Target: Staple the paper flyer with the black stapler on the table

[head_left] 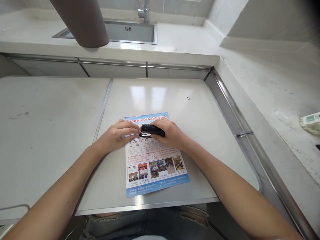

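A black stapler [151,129] lies sideways above a printed flyer [157,190], with its front end pointing left. My right hand [170,132] is closed around the stapler's rear end. At the front end, my left hand [122,132] has its thumb and fingers drawn together beside the stapler's tip. Something small and silvery shows at these fingertips, too small to make out. The flyer lies flat on the white table [105,180], and both hands cover part of its upper half. It has a blue border, red lettering and several small photos near the bottom.
Two tiny dark bits [188,98] lie on the table at the upper right. Beyond it, a counter [182,36] holds a sink [130,31], with a brown cylinder [87,23] at its left. A labelled container [311,123] stands on the right ledge [282,96].
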### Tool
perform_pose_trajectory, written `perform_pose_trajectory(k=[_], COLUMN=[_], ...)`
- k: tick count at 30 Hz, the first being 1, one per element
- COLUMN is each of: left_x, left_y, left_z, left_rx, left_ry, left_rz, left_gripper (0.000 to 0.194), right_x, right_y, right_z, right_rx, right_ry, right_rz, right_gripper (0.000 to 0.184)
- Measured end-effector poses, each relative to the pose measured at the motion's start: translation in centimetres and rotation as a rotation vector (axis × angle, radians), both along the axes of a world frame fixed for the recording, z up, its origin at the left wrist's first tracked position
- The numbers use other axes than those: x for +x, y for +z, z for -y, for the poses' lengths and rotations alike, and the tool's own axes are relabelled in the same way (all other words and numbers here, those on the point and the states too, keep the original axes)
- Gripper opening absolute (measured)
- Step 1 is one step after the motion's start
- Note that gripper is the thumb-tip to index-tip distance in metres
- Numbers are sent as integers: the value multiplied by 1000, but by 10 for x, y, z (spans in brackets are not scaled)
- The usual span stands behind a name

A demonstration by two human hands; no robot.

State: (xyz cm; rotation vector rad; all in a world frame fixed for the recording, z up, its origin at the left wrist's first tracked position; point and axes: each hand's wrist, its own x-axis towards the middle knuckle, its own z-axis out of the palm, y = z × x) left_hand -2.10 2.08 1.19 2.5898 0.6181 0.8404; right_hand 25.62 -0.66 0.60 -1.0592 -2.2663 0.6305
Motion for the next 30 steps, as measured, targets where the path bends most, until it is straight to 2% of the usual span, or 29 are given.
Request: perform_pose_trajectory(k=[9, 16, 22, 26, 30], left_x=[1, -2, -1, -1, -3], left_y=[8, 3, 8, 9, 4], left_z=[2, -4, -2, -3, -6], left_rx=[-118, -273, -353, -318, -255], left_ry=[203, 164, 185, 191, 133], left_rz=[121, 159, 113, 74, 59], left_gripper=[15, 26, 20, 15, 6], right_x=[0, 0, 0, 0, 0], right_y=[0, -1, 0, 0, -1], right_z=[-1, -1, 0, 0, 0], right_rx=[10, 6, -4, 1, 2], right_ry=[13, 25, 19, 15, 12], right_rz=[-18, -11, 7, 10, 4], right_gripper=[25, 25, 25, 24, 25])
